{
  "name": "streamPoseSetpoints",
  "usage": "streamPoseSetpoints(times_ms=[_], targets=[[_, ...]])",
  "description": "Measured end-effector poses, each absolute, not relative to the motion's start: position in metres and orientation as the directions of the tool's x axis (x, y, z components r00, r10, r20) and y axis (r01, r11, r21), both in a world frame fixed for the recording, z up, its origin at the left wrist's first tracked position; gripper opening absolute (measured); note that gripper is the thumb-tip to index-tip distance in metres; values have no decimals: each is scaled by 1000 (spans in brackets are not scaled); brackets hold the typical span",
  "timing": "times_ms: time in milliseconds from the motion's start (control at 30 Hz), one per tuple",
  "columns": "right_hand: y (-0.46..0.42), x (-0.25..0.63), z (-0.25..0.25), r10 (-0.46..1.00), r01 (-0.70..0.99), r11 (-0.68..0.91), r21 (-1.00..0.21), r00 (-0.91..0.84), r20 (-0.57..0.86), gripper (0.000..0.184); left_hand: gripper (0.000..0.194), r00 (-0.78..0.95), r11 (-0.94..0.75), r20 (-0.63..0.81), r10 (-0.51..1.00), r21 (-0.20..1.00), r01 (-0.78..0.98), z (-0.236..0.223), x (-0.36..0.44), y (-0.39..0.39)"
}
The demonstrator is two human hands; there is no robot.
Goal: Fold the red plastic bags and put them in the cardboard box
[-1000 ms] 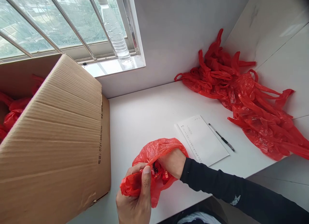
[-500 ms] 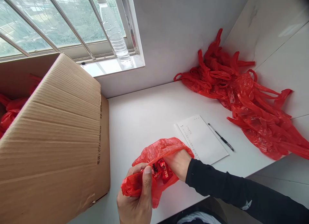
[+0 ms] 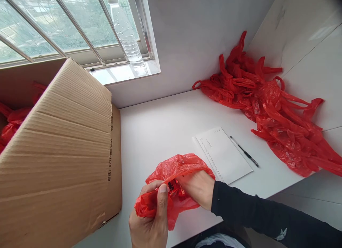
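My left hand (image 3: 152,212) is closed on the gathered edge of a thin red plastic bag (image 3: 177,166), thumb on top, above the front of the table. Through the bag's mouth reaches my right hand (image 3: 197,187), its fingers hidden by the plastic and the contents. Small red wrapped packets (image 3: 179,190) with black and pale print show inside the bag, beside the right hand. What the right fingers grasp, if anything, cannot be seen.
A big cardboard box (image 3: 66,144) with red bags (image 3: 16,120) inside stands left. Paper sheets (image 3: 223,153) and a black pen (image 3: 244,152) lie on the white table (image 3: 149,123). Red bags (image 3: 267,98) are heaped right. A water bottle (image 3: 125,34) stands on the sill.
My right hand has shifted inside the bag, with its wrist a little lower and further right, and now covers more of the packets. My left hand keeps its hold on the bag.
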State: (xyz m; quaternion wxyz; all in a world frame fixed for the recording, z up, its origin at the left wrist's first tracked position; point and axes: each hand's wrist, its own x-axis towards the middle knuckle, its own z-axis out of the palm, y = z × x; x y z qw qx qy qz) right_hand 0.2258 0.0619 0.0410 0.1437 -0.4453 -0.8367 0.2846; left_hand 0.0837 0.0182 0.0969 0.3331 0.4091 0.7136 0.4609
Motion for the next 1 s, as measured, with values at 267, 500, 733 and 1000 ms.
streamPoseSetpoints(times_ms=[267,500,733,1000], targets=[[58,216,13,622,545,679,-492,-783,-9,11,26,-457,273,-114,882,914,299,95,84,15],[50,226,31,650,609,694,-384,-759,-29,9,25,-473,236,-69,878,923,304,93,81,14],[45,250,41,857,840,476,-262,-509,-77,27,26,-418,223,-86,904,931,290,95,87,14],[62,236,32,898,851,426,-308,-439,28,30,22,-340,238,-145,929,938,250,91,93,11]])
